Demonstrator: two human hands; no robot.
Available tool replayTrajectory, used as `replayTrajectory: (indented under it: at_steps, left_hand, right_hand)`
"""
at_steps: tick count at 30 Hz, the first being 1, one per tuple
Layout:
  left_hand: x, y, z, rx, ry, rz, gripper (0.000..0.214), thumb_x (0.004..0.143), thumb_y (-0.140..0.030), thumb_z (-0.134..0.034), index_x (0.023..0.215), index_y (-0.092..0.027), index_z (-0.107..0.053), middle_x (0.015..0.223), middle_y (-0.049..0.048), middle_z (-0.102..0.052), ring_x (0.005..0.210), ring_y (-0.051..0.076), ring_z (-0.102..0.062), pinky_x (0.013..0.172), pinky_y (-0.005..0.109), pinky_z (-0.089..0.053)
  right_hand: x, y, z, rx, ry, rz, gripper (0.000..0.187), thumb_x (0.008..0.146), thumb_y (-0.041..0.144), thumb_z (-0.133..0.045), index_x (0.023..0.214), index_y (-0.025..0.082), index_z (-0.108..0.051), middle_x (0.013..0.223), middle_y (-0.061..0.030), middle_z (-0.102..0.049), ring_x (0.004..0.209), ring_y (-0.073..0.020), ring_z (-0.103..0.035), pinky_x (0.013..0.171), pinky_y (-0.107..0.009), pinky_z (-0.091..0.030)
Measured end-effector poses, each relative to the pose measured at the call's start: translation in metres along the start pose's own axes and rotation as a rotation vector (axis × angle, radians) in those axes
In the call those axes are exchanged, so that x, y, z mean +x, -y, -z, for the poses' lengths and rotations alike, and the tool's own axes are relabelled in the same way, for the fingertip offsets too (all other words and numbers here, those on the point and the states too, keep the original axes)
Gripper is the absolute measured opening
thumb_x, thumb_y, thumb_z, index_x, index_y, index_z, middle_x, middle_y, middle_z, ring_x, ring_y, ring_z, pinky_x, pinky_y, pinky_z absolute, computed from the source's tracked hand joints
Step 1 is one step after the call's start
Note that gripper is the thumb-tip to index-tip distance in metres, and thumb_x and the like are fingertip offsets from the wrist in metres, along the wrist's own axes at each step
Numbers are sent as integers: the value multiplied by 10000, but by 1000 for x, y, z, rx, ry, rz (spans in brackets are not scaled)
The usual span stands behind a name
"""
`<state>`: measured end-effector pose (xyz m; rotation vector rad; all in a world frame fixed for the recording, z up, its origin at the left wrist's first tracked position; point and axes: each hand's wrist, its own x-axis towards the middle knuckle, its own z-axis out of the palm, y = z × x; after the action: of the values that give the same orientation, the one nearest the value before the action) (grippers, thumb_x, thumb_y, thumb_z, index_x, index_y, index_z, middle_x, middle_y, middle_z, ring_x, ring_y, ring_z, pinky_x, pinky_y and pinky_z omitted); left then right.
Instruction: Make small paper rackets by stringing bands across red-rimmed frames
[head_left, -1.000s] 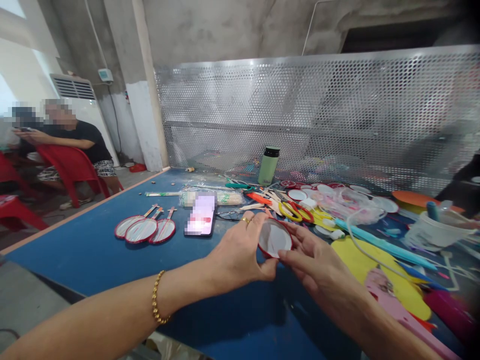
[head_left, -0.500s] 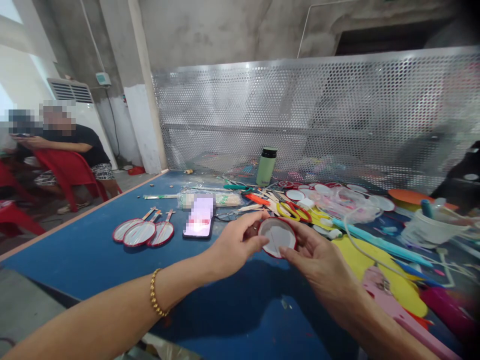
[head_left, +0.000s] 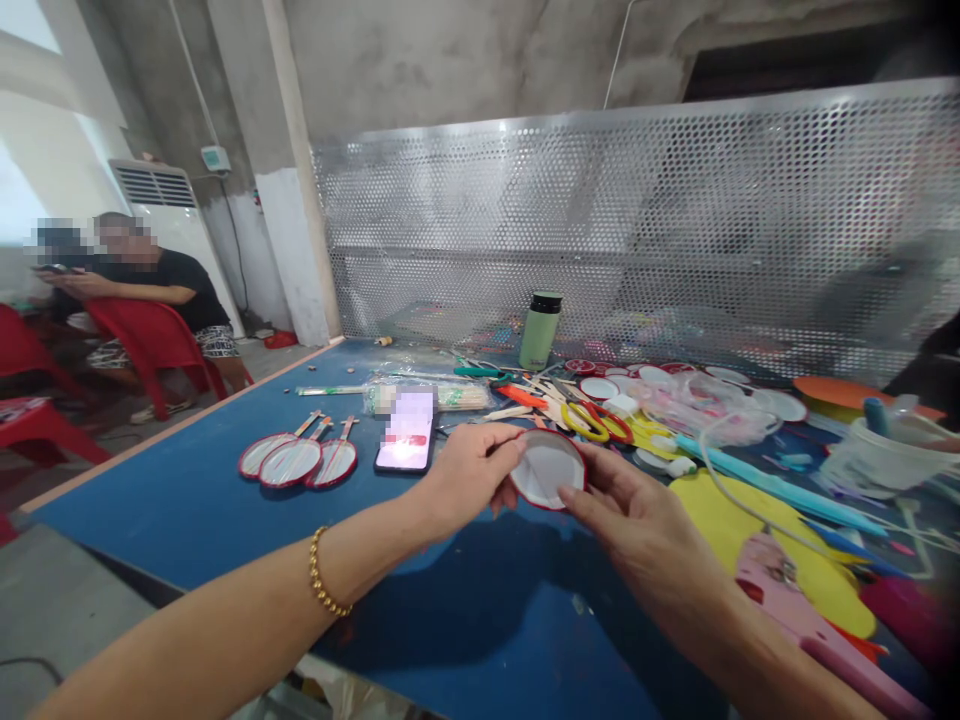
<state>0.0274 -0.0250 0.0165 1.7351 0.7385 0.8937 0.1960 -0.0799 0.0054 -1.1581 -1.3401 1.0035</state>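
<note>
Between both hands, above the blue table, is a small round white disc with a red rim [head_left: 549, 472]. My left hand [head_left: 474, 468] pinches its left edge, thumb on the near face, with a gold bead bracelet at the wrist. My right hand [head_left: 626, 505] grips the right edge, its thumb on the lower rim and its fingers behind. To the left lie several small round fans [head_left: 291, 464] with red rims and stick handles. A phone [head_left: 407, 430] with a lit screen sits just beyond my left hand.
Scissors [head_left: 586, 422], a green bottle [head_left: 541, 330] and several red-rimmed discs [head_left: 598, 388] are at the back. On the right are a yellow sheet [head_left: 720, 520], a pink glue gun [head_left: 795, 600] and a white tub [head_left: 877, 455]. A person [head_left: 180, 285] sits at far left.
My left thumb has moved up and left along the disc's rim, and the disc has turned slightly. My right hand keeps its grip. The whole view has shifted a little.
</note>
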Motion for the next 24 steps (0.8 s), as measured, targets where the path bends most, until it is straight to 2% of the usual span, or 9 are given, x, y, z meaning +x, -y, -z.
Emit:
replayTrajectory:
  at_steps: [6,11,16,20,24]
  left_hand:
    - [2,3,3,32,-41,13,261,913,-280,-433,893,-123,-640,530,-5,-540,411,88,-474,392,182,-364]
    - [3,6,5,47,-114,-4,263,884,-251,-433,897,-118,-659,520,-7,-540,391,88,-479,374,181,-384]
    - [1,2,2,59,-192,-37,291,885,-272,-445,961,-117,-679,531,-16,-535,410,87,-503,372,169,-403]
    - [1,2,2,21,-198,-34,276,886,-279,-459,955,-115,-670,520,-17,-538,410,95,-513,376,182,-424]
    - [3,2,5,-24,-246,-49,238,896,-270,-453,875,-122,-638,508,-10,-547,403,101,-515,405,208,-449]
  right_hand:
    - [-5,7,-5,70,25,-55,626,701,287,-686,1309,221,-553,1223,-89,-677,1110,-276,-646,897,-378,-552]
    - [-2,11,-9,217,79,-112,561,650,219,-622,1211,232,-626,1149,-85,-709,1073,-295,-665,864,-410,-573]
    - [2,9,-2,255,19,-94,427,682,215,-621,1107,237,-663,1205,-76,-683,1099,-284,-656,930,-408,-558]
    - [0,10,0,254,-36,-108,378,680,207,-655,1057,213,-666,1132,-85,-704,1052,-275,-673,961,-418,-538]
    - [-1,9,1,223,-41,-120,332,691,285,-701,1009,194,-668,1090,-107,-697,971,-266,-689,899,-419,-554]
